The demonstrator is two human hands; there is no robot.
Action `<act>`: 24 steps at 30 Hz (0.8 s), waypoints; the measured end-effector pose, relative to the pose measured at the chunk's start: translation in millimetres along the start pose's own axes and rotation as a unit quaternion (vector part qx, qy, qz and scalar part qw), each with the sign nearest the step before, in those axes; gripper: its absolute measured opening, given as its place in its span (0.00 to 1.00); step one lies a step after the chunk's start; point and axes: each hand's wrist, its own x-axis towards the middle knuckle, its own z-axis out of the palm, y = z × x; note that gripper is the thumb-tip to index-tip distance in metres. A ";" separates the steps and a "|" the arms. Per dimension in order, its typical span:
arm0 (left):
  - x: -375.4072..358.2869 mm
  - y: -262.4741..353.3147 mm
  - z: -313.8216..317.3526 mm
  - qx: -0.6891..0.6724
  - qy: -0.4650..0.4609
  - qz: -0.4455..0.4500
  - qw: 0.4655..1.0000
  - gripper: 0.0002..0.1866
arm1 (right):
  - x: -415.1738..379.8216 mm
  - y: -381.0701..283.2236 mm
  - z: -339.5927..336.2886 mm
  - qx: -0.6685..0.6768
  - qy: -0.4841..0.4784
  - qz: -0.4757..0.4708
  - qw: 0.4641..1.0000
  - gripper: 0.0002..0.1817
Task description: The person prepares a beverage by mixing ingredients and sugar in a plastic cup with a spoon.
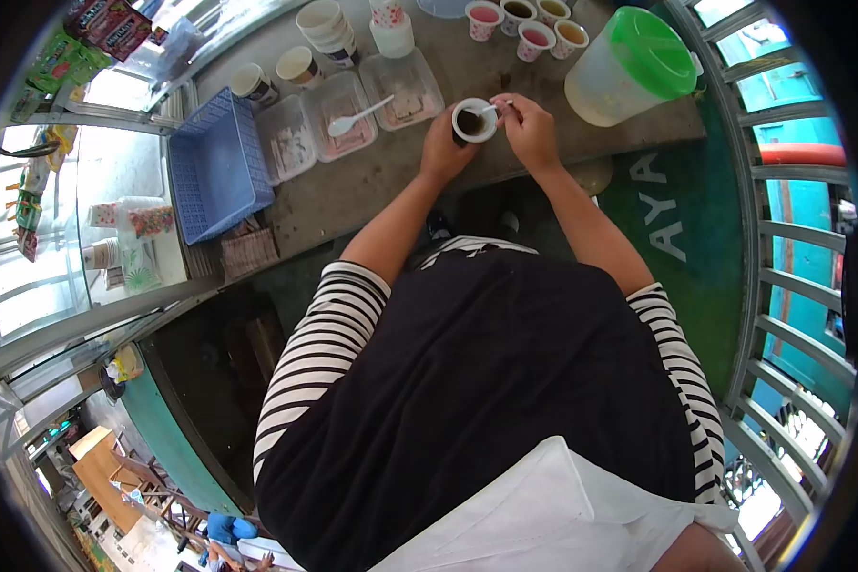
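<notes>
Over the grey counter (372, 191) at the edge nearest me, my left hand (441, 143) is wrapped closed around a small white cup (474, 120) with dark liquid in it, holding it just above the surface. My right hand (527, 129) is pinched narrow on the handle of a small spoon (492, 109), whose bowl dips into the cup. Just to the left lie three clear plastic tubs (338, 119) side by side, each with a little pale food at the bottom, and one white spoon (357, 116) rests across the middle one. Left of those sits one blue plastic basket (217, 167); I cannot tell what is in it. Behind the tubs stand two open cups (275, 76) of brown drink, a stack of white cups (328, 30) and one more white cup (392, 36). Farther back, to the right, four small filled cups (527, 24) are grouped together, two with pink liquid and two with brownish. To the right of my hands stands one big clear jug (629, 67) with a green lid, holding a pale cloudy liquid low down.
</notes>
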 end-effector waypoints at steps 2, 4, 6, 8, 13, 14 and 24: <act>-0.7 6.8 1.0 -0.001 0.003 -0.004 1.000 0.30 | -0.2 -6.1 -7.3 0.039 -0.018 0.076 0.996 0.07; -4.9 -8.7 -2.9 0.004 0.005 -0.001 1.000 0.30 | 0.0 4.6 1.1 0.032 -0.044 0.068 0.996 0.07; -3.8 -14.2 1.3 -0.002 0.012 0.002 1.000 0.31 | 6.3 3.8 -6.4 0.015 -0.074 0.058 0.995 0.07; -4.1 -23.5 3.3 0.018 0.007 0.015 1.000 0.32 | 14.6 -0.8 -11.0 -0.025 -0.092 -0.046 0.994 0.07; -1.6 -11.1 1.9 0.010 -0.003 -0.005 1.000 0.33 | 29.0 -23.3 -13.4 -0.121 -0.170 -0.176 0.962 0.07; -2.4 -11.4 1.1 0.008 -0.004 -0.007 1.000 0.33 | 29.3 -26.8 -11.1 -0.163 -0.205 -0.194 0.945 0.07; -1.9 -17.0 0.7 0.001 -0.010 -0.001 1.000 0.34 | 9.6 2.3 0.4 -0.061 -0.031 0.009 0.998 0.08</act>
